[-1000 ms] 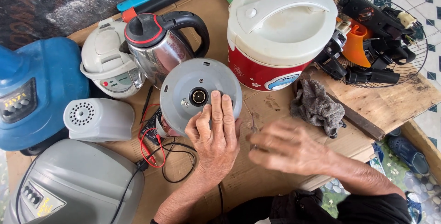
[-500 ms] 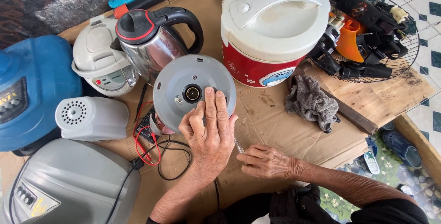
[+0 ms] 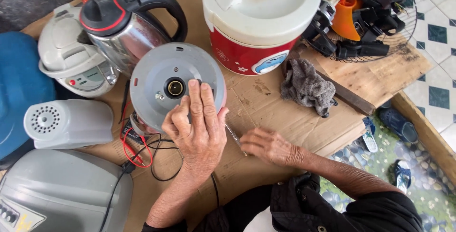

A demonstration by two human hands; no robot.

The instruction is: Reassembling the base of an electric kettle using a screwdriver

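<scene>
Left hand (image 3: 197, 130) lies flat, fingers spread, on the grey round base (image 3: 176, 87), which sits upside down on the cardboard (image 3: 280, 113) covering the tabletop, its center socket just past the fingertips. So it's pressing down on the base rather than gripping anything. Right hand (image 3: 268, 145) rests on the cardboard just right of the left one, fingers curled over a thin screwdriver (image 3: 236, 139); can't tell if it's really gripping it or only touching it.

Around them: a steel kettle (image 3: 126, 27) just behind the base at far left, a white cooker (image 3: 71, 58) beside it, and a red and white rice cooker (image 3: 259, 18) at far center. A grey rag (image 3: 306, 87) lies right of the base. Red and black wires (image 3: 137, 149) trail out near the left hand. A white speaker-like box (image 3: 69, 122) sits on the left.
</scene>
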